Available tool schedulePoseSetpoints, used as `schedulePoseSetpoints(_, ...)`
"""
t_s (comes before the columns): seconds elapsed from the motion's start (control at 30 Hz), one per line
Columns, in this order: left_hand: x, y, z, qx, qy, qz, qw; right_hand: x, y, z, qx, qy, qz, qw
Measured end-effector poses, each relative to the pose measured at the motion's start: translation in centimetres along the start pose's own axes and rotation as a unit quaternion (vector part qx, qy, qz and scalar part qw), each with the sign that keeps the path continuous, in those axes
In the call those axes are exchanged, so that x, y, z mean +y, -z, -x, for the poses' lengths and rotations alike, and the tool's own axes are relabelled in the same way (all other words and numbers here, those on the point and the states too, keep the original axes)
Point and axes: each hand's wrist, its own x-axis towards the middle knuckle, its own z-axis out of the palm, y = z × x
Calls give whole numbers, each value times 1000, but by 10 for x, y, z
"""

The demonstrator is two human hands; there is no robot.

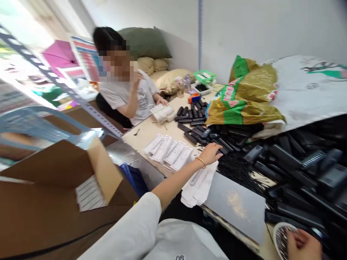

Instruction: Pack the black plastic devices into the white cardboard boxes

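Observation:
My left hand (210,154), with a gold bangle at the wrist, reaches over the front of the table. Its fingers and thumb close on a black plastic piece (221,151) at the edge of the pile. At the lower right, my right hand (306,245) is over a white bowl (277,241) of small dark metallic bits. The fingertips there are pinched together; what lies between them is too small to make out. Printed white paper sleeves (193,191) lie under my left forearm, beside stacks of white packets (170,153).
Black plastic parts (292,162) heap up on the right, with thin black strips (235,171) beside them. A grey board (227,202) bears pale bits. Across the table, another person (141,94) sits by white packets. An open carton (54,169) stands at left.

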Motion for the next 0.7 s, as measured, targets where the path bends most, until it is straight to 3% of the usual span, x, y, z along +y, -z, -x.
schedulePoseSetpoints(0.1, 28, -27, -27, -63, -1, -9, 998, -1, 5, 7, -5, 57, 71, 996)
schedulePoseSetpoints(0.27, 36, -51, -51, -101, -9, -47, 994, -10, 1, 14, 14, 49, 134, 990)
schedulePoseSetpoints(0.43, 67, -65, -71, -94, -29, -56, 994, -10, -2, 18, 14, 59, 150, 987)
schedulePoseSetpoints(0.6, 115, -93, -103, -109, 21, -62, 992, -10, -4, 21, 59, 69, 156, 984)
schedulePoseSetpoints(0.7, 123, -101, -109, -122, 43, -66, 989, -16, -3, 21, 57, 65, 174, 981)
